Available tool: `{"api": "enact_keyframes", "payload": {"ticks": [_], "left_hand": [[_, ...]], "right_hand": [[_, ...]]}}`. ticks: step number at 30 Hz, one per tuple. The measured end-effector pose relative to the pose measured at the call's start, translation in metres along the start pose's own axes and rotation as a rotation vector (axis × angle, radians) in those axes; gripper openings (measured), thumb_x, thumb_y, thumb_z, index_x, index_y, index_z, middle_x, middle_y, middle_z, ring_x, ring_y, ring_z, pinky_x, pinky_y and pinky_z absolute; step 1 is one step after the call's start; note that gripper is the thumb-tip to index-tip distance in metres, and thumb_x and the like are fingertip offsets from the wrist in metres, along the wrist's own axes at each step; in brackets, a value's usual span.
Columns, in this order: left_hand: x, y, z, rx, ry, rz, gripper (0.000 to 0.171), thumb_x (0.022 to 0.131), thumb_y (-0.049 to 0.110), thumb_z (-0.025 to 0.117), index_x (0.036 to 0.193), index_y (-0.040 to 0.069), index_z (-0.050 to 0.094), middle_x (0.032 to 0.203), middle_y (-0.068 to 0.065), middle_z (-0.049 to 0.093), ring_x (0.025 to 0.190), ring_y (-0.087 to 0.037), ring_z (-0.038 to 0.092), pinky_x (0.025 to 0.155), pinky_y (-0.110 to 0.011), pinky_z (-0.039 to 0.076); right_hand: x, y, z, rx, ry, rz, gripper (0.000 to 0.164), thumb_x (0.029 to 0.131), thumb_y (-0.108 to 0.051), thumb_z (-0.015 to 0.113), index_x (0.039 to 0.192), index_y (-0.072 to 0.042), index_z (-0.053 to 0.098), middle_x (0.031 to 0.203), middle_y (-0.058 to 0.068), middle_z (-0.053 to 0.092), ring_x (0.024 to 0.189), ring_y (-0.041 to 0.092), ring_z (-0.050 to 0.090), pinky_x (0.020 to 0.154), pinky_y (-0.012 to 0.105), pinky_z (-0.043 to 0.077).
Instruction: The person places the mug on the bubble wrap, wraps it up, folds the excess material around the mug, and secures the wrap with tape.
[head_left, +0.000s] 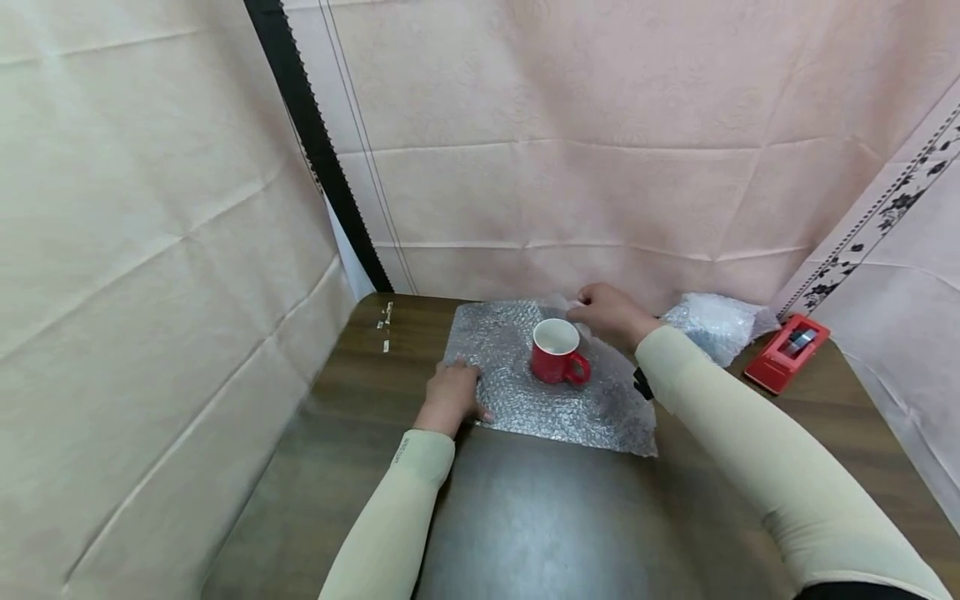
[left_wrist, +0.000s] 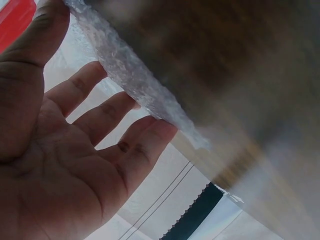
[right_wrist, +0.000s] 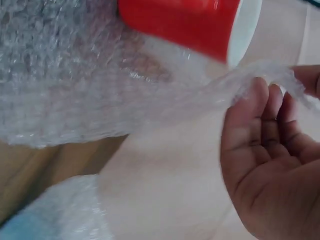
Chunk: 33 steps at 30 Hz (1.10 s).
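A red mug [head_left: 550,365] with a white inside stands upright on a sheet of bubble wrap [head_left: 517,410] spread over the table, its handle towards the lower right. My right hand [head_left: 615,317] pinches the sheet's far edge, which lifts slightly behind the mug. In the right wrist view, the bubble wrap [right_wrist: 100,107] runs up between the thumb and fingers of that hand [right_wrist: 272,160], beside the mug [right_wrist: 185,27]. At the sheet's left edge rests my left hand [head_left: 452,396]. The left wrist view shows its fingers [left_wrist: 142,150] extended and touching the bubble wrap's edge [left_wrist: 135,75], thumb apart.
More bubble wrap [head_left: 708,323] lies bunched at the back right. A red object like a tape dispenser [head_left: 787,354] sits beside it near the table's right edge. Small white bits [head_left: 386,346] stick at the table's far left. Cloth hangings [head_left: 600,192] enclose the back and sides.
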<state>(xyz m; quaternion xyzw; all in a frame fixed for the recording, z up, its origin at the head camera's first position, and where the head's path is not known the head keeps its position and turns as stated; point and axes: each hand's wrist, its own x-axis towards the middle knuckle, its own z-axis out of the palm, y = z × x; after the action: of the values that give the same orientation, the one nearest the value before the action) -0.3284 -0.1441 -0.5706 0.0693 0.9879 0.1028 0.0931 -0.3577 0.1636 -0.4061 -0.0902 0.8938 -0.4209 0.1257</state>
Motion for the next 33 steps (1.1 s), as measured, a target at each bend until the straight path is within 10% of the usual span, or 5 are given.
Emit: {"api": "enact_keyframes", "payload": {"ticks": [11, 16, 19, 26, 33], "left_hand": [[-0.011, 0.012, -0.013, 0.007, -0.008, -0.01, 0.094, 0.071, 0.055, 0.107, 0.15, 0.018, 0.074, 0.168, -0.021, 0.06, 0.142, -0.049, 0.059, 0.098, -0.062, 0.065], [-0.027, 0.024, -0.035, 0.011, -0.023, -0.021, 0.091, 0.073, 0.052, 0.107, 0.15, 0.017, 0.074, 0.168, -0.022, 0.06, 0.143, -0.049, 0.059, 0.098, -0.062, 0.066], [-0.018, 0.019, -0.027, -0.002, -0.008, -0.009, 0.092, 0.071, 0.054, 0.107, 0.149, 0.017, 0.074, 0.168, -0.022, 0.059, 0.141, -0.048, 0.06, 0.095, -0.061, 0.066], [0.006, -0.003, 0.004, 0.008, 0.026, 0.01, 0.097, 0.068, 0.059, 0.107, 0.151, 0.02, 0.073, 0.172, -0.021, 0.056, 0.149, -0.049, 0.056, 0.098, -0.061, 0.065], [0.005, -0.003, 0.005, -0.013, -0.022, -0.006, 0.096, 0.075, 0.057, 0.106, 0.156, 0.02, 0.069, 0.179, -0.02, 0.048, 0.158, -0.051, 0.049, 0.105, -0.064, 0.064]], "right_hand": [[0.002, -0.006, 0.036, -0.219, -0.042, -0.192, 0.008, 0.1, -0.011, 0.068, 0.093, -0.01, 0.067, 0.092, 0.008, 0.063, 0.092, 0.023, 0.055, 0.082, 0.036, 0.048], [-0.005, 0.0, 0.039, -0.275, -0.094, -0.169, 0.019, 0.108, -0.027, 0.07, 0.104, -0.009, 0.074, 0.156, 0.027, 0.066, 0.101, 0.034, 0.07, 0.091, 0.045, 0.057], [-0.009, 0.002, 0.036, -0.312, -0.128, -0.166, 0.036, 0.115, -0.037, 0.063, 0.117, -0.008, 0.082, 0.184, 0.027, 0.035, 0.135, 0.044, 0.071, 0.114, 0.056, 0.058], [-0.004, 0.01, 0.035, -0.307, -0.082, -0.209, 0.021, 0.109, -0.02, 0.078, 0.122, -0.004, 0.08, 0.178, 0.024, 0.048, 0.164, 0.046, 0.048, 0.13, 0.063, 0.046], [0.002, 0.013, 0.037, -0.314, -0.076, -0.156, 0.088, 0.097, -0.033, 0.093, 0.169, -0.004, 0.052, 0.177, 0.022, 0.049, 0.165, 0.047, 0.047, 0.133, 0.065, 0.043]]}}
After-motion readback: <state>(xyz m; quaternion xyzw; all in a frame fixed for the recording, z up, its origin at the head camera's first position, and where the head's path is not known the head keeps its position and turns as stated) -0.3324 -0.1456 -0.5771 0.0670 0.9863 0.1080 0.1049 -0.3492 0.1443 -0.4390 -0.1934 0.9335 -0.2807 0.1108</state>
